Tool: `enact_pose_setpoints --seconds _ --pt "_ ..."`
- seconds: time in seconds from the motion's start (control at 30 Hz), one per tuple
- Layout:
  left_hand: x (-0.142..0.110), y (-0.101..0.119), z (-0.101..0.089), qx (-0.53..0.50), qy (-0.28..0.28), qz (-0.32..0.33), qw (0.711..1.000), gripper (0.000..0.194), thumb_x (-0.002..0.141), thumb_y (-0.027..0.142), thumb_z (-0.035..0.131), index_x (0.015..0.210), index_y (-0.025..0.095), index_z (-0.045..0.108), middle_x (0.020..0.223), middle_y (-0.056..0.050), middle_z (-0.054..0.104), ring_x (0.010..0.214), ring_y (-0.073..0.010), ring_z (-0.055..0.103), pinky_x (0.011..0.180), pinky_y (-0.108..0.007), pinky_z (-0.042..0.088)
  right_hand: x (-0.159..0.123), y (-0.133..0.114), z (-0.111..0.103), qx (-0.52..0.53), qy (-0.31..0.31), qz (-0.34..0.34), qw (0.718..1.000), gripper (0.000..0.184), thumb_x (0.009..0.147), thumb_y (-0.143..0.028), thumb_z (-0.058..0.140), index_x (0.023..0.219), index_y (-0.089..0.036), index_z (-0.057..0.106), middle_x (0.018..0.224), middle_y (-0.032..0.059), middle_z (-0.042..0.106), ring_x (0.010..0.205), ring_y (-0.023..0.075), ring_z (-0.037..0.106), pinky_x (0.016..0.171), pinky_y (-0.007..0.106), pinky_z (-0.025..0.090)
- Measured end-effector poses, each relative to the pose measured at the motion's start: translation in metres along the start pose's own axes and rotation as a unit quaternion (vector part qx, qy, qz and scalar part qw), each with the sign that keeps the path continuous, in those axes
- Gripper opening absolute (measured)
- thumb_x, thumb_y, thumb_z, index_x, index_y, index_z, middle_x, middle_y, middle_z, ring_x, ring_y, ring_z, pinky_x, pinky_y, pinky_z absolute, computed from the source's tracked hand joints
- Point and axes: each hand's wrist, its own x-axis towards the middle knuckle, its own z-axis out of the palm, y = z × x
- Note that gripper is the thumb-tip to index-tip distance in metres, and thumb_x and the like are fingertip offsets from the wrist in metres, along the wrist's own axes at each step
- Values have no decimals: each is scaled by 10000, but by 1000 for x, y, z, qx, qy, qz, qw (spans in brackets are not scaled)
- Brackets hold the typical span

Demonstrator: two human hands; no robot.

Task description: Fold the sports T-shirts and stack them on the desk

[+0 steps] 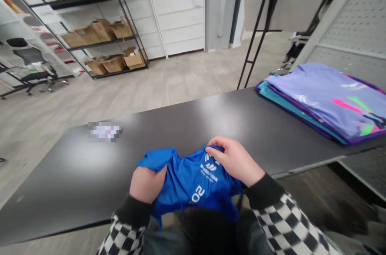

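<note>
A bright blue shirt (193,178) with white print lies bunched at the near edge of a black table (90,174). My left hand (146,184) is closed on the shirt's left side, its fingers tucked under the cloth. My right hand (237,160) grips the upper right part beside the white logo, fingers curled into the fabric. Both sleeves are black-and-white checked.
A stack of folded purple and teal shirts (328,102) lies at the table's far right. A small white item (105,131) sits near the far left edge. Black shelves with cardboard boxes (99,33) stand across the wooden floor; a black stand (262,29) rises behind the table.
</note>
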Motion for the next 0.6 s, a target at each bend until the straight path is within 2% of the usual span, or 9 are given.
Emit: enact_pose_setpoints --seconds 0.13,0.27,0.37,0.47,0.6 --pt "-8 -5 0 36 -4 36 999 321 1015 396 611 1127 286 890 1181 -77 881 1094 -327 844 977 -416 685 3 -4 6 -59 20 9 998 225 1095 -415 614 1028 -281 781 1004 30 839 939 262 783 824 346 547" --pt "-17 -8 2 87 -3 87 992 282 997 373 651 1153 339 884 1103 -54 890 994 -335 860 855 -415 716 2 -4 18 -106 31 -4 994 267 1133 -439 550 1092 -302 776 1073 46 846 971 274 807 850 374 584" --pt "-21 -9 2 92 -9 100 991 299 987 390 692 1233 360 859 1129 -49 885 1016 -328 859 864 -406 725 3 -5 20 -110 39 -8 993 267 1119 -455 566 1064 -312 784 1033 42 854 921 277 824 800 377 619" --pt "-23 -7 -2 74 -11 96 993 366 974 410 703 1315 364 829 1214 -53 870 1085 -330 848 895 -408 728 5 -5 18 -121 40 -9 992 262 1110 -458 571 1053 -324 790 1010 32 858 884 280 831 760 383 637" --pt "-26 -3 -7 51 -17 57 997 394 958 447 721 1338 400 815 1235 -48 862 1134 -343 833 939 -426 727 3 -4 18 -133 37 -11 990 258 1109 -468 577 1066 -333 792 1021 31 863 875 285 836 749 389 649"
